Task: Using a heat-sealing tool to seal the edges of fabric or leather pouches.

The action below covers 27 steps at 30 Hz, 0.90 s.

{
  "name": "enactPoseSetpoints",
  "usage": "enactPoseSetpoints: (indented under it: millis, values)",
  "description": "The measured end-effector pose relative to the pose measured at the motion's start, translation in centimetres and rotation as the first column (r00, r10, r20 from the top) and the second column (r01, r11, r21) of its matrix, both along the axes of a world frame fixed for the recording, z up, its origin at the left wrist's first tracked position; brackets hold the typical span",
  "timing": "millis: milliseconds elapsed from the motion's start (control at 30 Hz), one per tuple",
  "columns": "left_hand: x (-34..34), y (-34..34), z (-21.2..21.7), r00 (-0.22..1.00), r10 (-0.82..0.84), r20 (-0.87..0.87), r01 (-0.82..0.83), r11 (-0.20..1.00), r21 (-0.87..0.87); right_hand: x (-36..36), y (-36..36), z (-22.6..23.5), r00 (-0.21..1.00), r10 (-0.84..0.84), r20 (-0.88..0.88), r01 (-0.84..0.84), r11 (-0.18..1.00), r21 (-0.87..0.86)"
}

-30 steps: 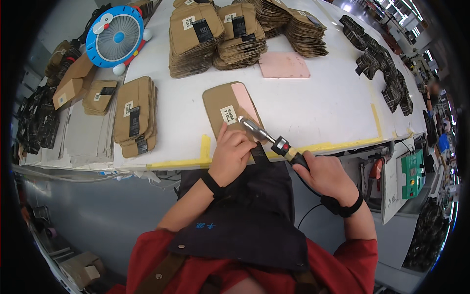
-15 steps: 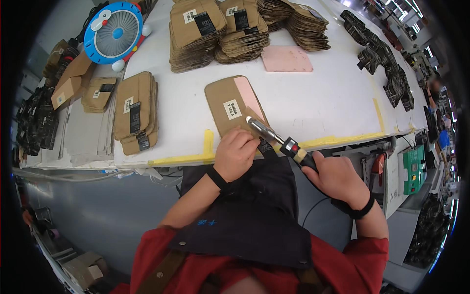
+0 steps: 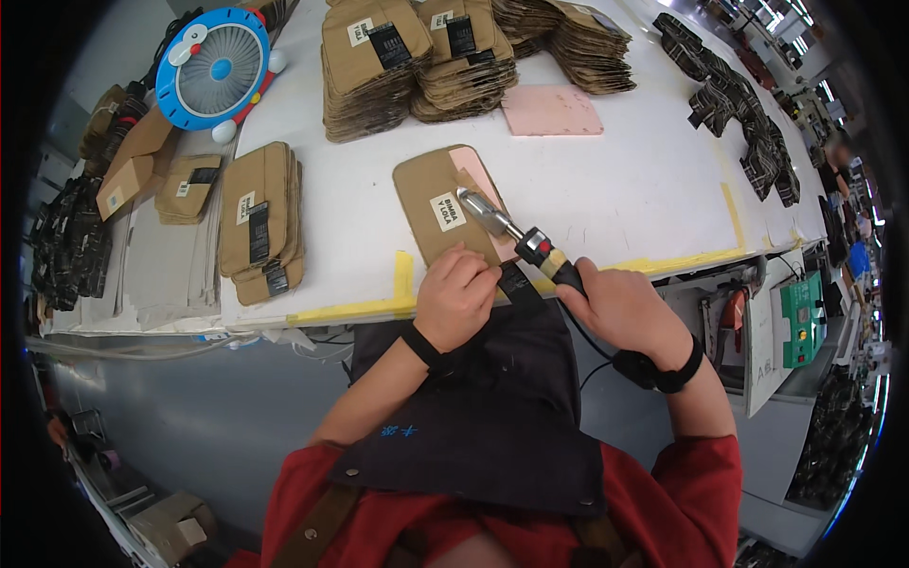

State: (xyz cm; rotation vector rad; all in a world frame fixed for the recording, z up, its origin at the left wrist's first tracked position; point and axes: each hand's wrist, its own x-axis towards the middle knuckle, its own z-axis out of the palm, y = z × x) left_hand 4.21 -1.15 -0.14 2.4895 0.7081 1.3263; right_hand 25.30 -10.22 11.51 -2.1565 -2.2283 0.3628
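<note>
The left hand (image 3: 456, 295) presses the tan card (image 3: 443, 204) flat; the right hand (image 3: 620, 308) grips a heat tool (image 3: 516, 239), sealing it; steady aim is needed.

The left hand (image 3: 456, 295) covers the near end of the brown card sleeve (image 3: 437, 204). At three o'clock, shelf items blur; dark bundles (image 3: 62, 246) at nine o'clock are indistinct.

Lighting bright, even, from overhead. White surface (image 3: 625, 180) near overexposed, faint glare toward the far right corner. Shadows soft and short beneath the cardboard stacks (image 3: 417, 57). Strong fisheye: surface edge bows, black vignette rings the frame. Centre sharp; rim detail smeared and compressed. Area below the surface dimmer, grey.
</note>
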Motion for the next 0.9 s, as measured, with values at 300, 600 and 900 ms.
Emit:
enactPoseSetpoints:
  millis: [300, 600, 900]
  values:
    - [-0.2, 0.0, 0.4, 1.0, -0.01, 0.007, 0.01, 1.0, 0.009, -3.7, -2.4, -2.0, 0.972, -0.098, -0.212, 0.088, 0.995, -0.056]
    - [-0.2, -0.1, 0.4, 0.999, -0.041, -0.013, 0.041, 0.999, 0.014, -4.5, 0.7, -1.8, 0.99, -0.087, -0.113, 0.09, 0.996, 0.017]
    - [-0.3, 0.1, 0.0, 1.0, -0.019, -0.011, 0.019, 1.0, -0.013, -5.5, 3.4, -2.5, 0.984, -0.112, -0.137, 0.119, 0.992, 0.047]
